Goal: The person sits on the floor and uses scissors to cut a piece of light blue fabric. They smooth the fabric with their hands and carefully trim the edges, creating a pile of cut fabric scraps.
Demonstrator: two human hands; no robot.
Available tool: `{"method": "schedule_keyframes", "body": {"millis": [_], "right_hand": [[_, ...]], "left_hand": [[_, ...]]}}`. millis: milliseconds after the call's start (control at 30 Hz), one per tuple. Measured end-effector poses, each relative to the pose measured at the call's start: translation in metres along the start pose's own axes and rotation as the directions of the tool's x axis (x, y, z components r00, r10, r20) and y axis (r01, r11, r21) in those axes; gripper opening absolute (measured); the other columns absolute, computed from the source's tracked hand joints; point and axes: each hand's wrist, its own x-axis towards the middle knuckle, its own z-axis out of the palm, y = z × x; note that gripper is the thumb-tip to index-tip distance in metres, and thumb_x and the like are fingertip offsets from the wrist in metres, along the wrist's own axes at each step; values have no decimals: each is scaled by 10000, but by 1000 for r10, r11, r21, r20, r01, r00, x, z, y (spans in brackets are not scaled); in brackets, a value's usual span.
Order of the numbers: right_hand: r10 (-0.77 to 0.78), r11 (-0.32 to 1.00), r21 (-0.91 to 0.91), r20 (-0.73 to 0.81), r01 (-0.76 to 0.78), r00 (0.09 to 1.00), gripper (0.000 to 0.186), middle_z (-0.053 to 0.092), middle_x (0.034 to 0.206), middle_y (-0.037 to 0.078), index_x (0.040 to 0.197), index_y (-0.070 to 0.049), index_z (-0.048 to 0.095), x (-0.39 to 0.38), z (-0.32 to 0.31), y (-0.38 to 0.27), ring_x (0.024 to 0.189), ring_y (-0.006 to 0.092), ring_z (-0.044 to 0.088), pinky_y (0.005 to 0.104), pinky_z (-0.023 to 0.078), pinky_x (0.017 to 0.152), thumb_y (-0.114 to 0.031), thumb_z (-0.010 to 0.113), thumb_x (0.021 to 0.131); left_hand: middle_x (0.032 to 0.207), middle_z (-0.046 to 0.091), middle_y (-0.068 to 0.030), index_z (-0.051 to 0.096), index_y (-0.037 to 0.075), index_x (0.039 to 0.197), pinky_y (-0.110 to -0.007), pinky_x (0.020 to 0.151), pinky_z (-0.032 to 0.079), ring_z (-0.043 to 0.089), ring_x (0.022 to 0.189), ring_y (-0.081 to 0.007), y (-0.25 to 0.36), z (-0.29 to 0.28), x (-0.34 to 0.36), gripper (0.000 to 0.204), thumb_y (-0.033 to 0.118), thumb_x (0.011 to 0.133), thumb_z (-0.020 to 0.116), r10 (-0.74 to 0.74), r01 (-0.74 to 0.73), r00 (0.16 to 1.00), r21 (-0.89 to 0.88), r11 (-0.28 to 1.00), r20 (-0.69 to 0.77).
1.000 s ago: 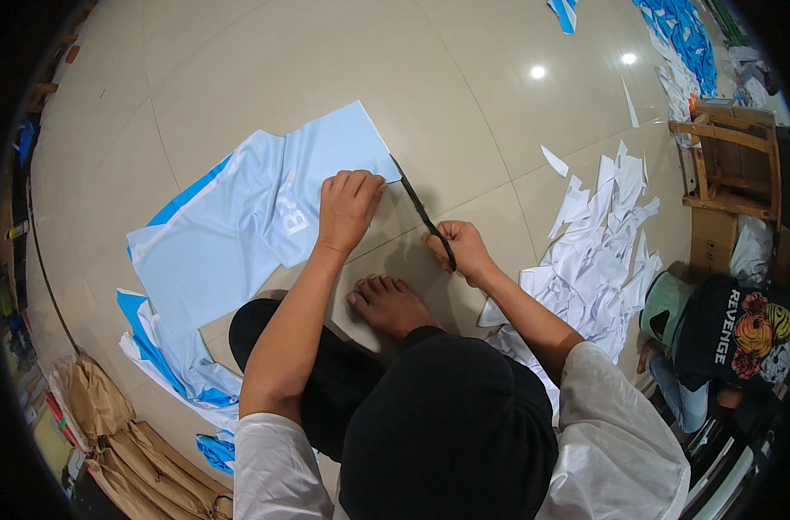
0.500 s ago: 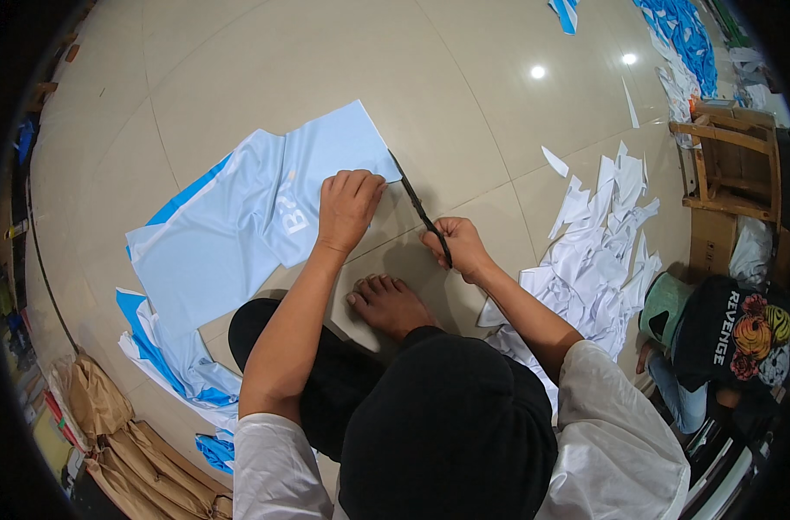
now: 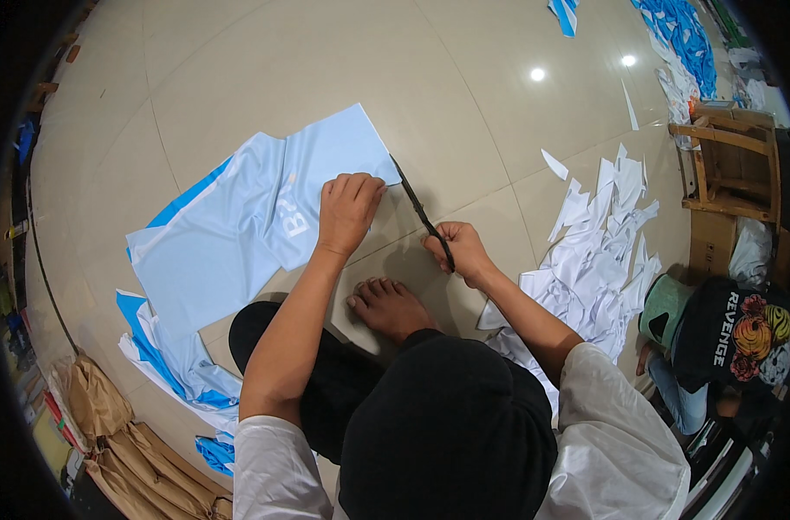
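A light blue piece of fabric (image 3: 221, 234) with white print and a brighter blue stripe lies spread on the tiled floor, creased across its middle. My left hand (image 3: 350, 208) pinches its near right edge, fingers curled over the cloth. Black scissors (image 3: 422, 214) are gripped in my right hand (image 3: 461, 249), thumb and fingers at the handles. Their blades lie along the fabric's right edge, just right of my left fingertips. Whether the blades are parted is too fine to make out. My bare foot (image 3: 391, 305) rests on the floor below both hands.
A heap of white fabric scraps (image 3: 594, 243) lies at the right. More blue and white cloth (image 3: 174, 360) sits at my left, by brown bags (image 3: 122, 416). A wooden stool (image 3: 733, 160) and another person in a black shirt (image 3: 729, 334) are at far right.
The fabric's right corner and the scissors have shifted very slightly nearer to me. Both hands keep their grips, almost in place.
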Motion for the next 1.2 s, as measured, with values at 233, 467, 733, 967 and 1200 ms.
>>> {"method": "schedule_keyframes", "body": {"millis": [233,467,733,967,1200], "right_hand": [[3,1000,17,-6,-3,1000,249,602,605,7,738,-63,650,2,2,-1,490,95,539,275,393,457,-193,802,886],[-2,999,34,-3,2,1000,243,603,598,10,723,-66,637,4,2,0,480,98,546,271,397,450,-173,793,874],[-1,999,36,3,1,1000,223,603,592,13,713,-67,634,5,0,3,469,103,544,275,388,445,-146,783,858],[-4,1000,-2,-6,4,1000,216,599,590,10,713,-61,637,2,-1,2,475,104,538,287,375,449,-126,781,860],[-12,1000,14,-7,12,1000,254,585,587,5,702,-72,623,2,-1,5,469,106,531,286,365,444,-151,790,877]], "left_hand": [[1070,715,-21,746,123,1091,-434,889,479,661,1027,-272,0,-1,0,137,160,970,799,0,0,1000,-10,1000,-2],[1068,716,-22,747,122,1088,-432,882,480,662,1025,-272,1,0,1,141,153,962,804,7,-7,1000,-19,1000,-14],[1060,716,-16,746,120,1079,-425,873,486,663,1022,-268,1,0,2,148,152,952,816,12,-13,1000,-21,1000,-23],[1058,715,-11,748,120,1075,-426,877,488,664,1022,-262,0,1,1,141,154,955,815,9,-9,1000,-18,1000,-23],[1070,712,-10,749,126,1083,-424,880,485,658,1027,-258,0,1,1,141,155,959,809,8,-8,1000,-14,1000,-12]]}}
